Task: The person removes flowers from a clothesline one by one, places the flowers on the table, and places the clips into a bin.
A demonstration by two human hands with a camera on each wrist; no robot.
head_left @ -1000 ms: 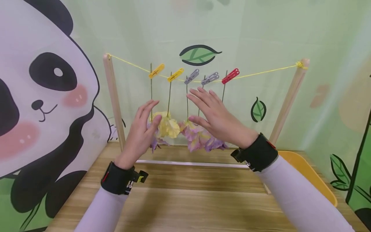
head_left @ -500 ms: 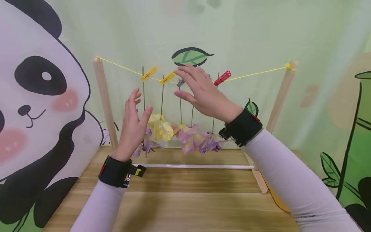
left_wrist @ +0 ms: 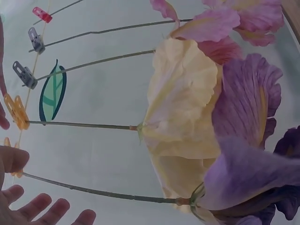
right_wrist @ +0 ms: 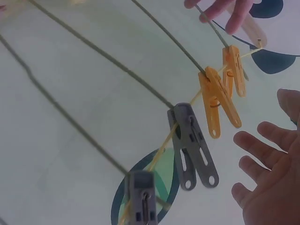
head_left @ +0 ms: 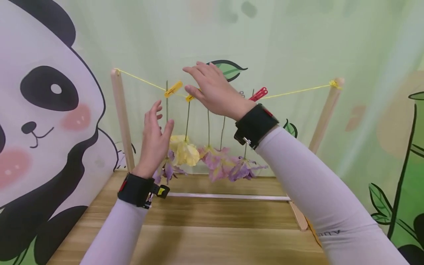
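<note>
My left hand (head_left: pixel 153 139), fingers spread, hovers beside the leftmost stem, holding nothing. My right hand (head_left: pixel 212 90) is raised before the yellow string (head_left: pixel 142 79) with fingers extended, touching nothing visible; it hides part of the clothespin row in the head view. Artificial flowers hang head-down by their stems: a yellow flower (head_left: pixel 187 152), pink blooms (head_left: pixel 216 162) and purple ones (head_left: pixel 243 169). On the string are two yellow clothespins, one in front (head_left: pixel 173 89), a red clothespin (head_left: pixel 258 94) and two grey ones, the nearer grey clothespin (right_wrist: pixel 142 197) showing large in the right wrist view.
Wooden posts, left (head_left: pixel 122 117) and right (head_left: pixel 326 114), hold the string. A white crossbar (head_left: pixel 228 197) runs low between them above the wooden table (head_left: pixel 198 243). An orange-yellow edge (head_left: pixel 313 232) shows beside the right foot. Behind hangs a panda-print backdrop (head_left: pixel 49 88).
My right hand has risen and moved left, from the right-hand stems to the yellow clothespins. My left hand stays near the left stem, its thumb now further from the fingers. The flowers still hang.
</note>
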